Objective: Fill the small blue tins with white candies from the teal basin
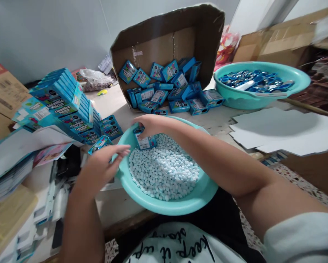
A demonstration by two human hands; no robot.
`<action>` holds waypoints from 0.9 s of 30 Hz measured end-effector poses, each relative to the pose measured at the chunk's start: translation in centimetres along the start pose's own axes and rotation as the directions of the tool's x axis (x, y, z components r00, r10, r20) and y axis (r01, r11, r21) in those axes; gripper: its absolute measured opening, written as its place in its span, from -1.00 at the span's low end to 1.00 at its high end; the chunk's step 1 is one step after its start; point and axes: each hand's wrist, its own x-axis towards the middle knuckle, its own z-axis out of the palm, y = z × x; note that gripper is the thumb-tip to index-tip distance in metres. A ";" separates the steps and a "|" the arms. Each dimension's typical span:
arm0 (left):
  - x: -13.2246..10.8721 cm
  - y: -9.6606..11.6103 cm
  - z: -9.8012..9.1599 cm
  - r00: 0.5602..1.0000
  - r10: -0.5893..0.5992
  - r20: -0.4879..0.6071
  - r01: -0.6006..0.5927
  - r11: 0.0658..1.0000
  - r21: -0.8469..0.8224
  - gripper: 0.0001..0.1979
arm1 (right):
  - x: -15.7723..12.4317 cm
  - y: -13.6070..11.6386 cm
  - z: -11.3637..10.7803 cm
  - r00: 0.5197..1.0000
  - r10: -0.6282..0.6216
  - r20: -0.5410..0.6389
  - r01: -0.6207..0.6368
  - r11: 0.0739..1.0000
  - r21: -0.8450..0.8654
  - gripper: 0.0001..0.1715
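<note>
A turquoise basin (196, 199) sits at the table's near edge, filled with small pale blue and white candies (165, 170). My right hand (150, 124) grips a small blue candy box (145, 140) and holds it upright against the candies at the basin's far left. My left hand (102, 166) hovers at the basin's left rim with its fingers stretched out and nothing in them. A flat blue box (99, 143) lies just beyond my left hand.
A tipped cardboard carton (166, 40) spills several blue boxes (177, 96) behind the basin. A stack of blue display packs (65, 100) stands at the left. A second turquoise basin (258, 95) with blue items sits at right, by white card sheets (284, 131).
</note>
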 end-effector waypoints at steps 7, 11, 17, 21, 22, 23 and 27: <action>-1.5 -6.7 -2.3 0.873 -0.164 -0.460 0.239 0.965 0.108 -0.65 | -0.1 -0.5 0.0 1.000 0.019 0.021 -0.018 1.000 -0.008 -0.15; -1.4 -7.6 -2.4 0.902 -0.069 -0.427 0.208 0.934 0.290 -0.67 | -0.1 -0.5 0.2 0.999 0.036 0.020 -0.036 0.999 -0.026 -0.17; -1.5 -7.7 -2.6 0.920 -0.032 -0.390 0.176 0.925 0.338 -0.64 | -0.2 -1.0 0.0 0.997 0.056 0.045 -0.054 0.998 -0.038 -0.15; -1.5 -7.3 -2.5 0.908 0.035 -0.417 0.125 0.928 0.350 -0.67 | -0.4 -1.2 -0.1 0.995 0.072 0.062 -0.070 0.997 -0.029 -0.15; -1.5 -7.1 -2.5 0.902 0.059 -0.427 0.108 0.928 0.355 -0.68 | -0.5 -1.2 -0.2 0.995 0.075 0.064 -0.073 0.997 -0.023 -0.15; -1.5 -6.9 -2.4 0.897 0.079 -0.434 0.093 0.928 0.360 -0.69 | -0.5 -1.2 -0.2 0.995 0.076 0.063 -0.075 0.997 -0.017 -0.16; -1.5 -6.1 -2.2 0.901 0.108 -0.421 0.063 0.926 0.371 -0.71 | -0.4 -0.8 0.0 0.996 0.061 0.059 -0.060 0.998 -0.011 -0.16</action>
